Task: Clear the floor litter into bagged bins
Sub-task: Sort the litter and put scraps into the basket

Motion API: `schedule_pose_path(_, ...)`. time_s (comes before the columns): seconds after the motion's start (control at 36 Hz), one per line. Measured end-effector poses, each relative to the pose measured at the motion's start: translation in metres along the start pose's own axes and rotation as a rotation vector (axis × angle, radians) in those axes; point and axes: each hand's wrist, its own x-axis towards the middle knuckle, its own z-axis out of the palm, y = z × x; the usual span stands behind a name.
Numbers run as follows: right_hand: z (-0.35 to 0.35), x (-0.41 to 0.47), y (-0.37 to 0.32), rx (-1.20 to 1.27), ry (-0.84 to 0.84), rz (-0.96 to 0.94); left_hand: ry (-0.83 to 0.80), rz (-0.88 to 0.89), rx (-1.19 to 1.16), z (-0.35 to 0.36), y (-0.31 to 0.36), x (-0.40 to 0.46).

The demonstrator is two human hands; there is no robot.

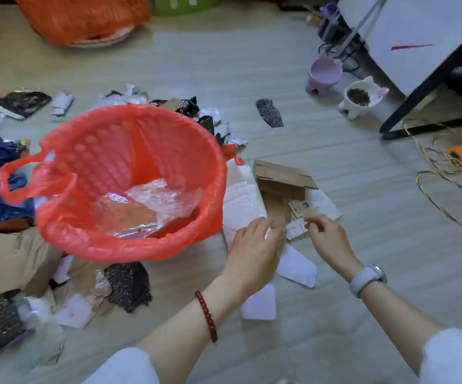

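Both hands, left hand (254, 245) and right hand (326, 234), hover with fingers loosely spread, holding nothing, over the cardboard box (282, 184) beside the red-bagged bin (130, 245), seemingly to gather it.

Both hands down in the floor litter

Left hand (253, 246) hovers over white padding (240, 202); right hand (325, 235) hangs loosely curled by a small card (296, 228), red-bagged bin (130, 245) just left of them.

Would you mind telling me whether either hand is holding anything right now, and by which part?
Neither plainly holds anything. The left hand reaches over the white padding, the right hand over paper scraps; any contact cannot be told.
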Motion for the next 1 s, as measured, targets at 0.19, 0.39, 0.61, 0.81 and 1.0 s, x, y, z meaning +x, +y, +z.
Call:
schedule_pose_path(0.19,0.056,-0.016,0.081,-0.506,-0.357,0.057,-0.315,-0.406,0.200,0.053,-0.030,-0.007)
schedule_pose_path(0.39,0.070,-0.008,0.091,-0.456,-0.304,-0.055,-0.560,-0.526,0.224,0.078,-0.047,0.023)
schedule_pose_path(0.61,0.037,0.036,0.107,-0.388,-0.003,-0.381,-0.448,-0.668,0.300,0.093,-0.046,0.027)
schedule_pose_path(0.81,0.047,0.067,0.100,-0.695,-0.366,-0.435,-0.465,-0.696,0.251,0.087,-0.052,0.014)
schedule_pose_path(1.0,0.052,0.051,0.111,-0.614,-0.138,-0.565,-0.522,-0.645,0.272,0.068,-0.057,0.016)
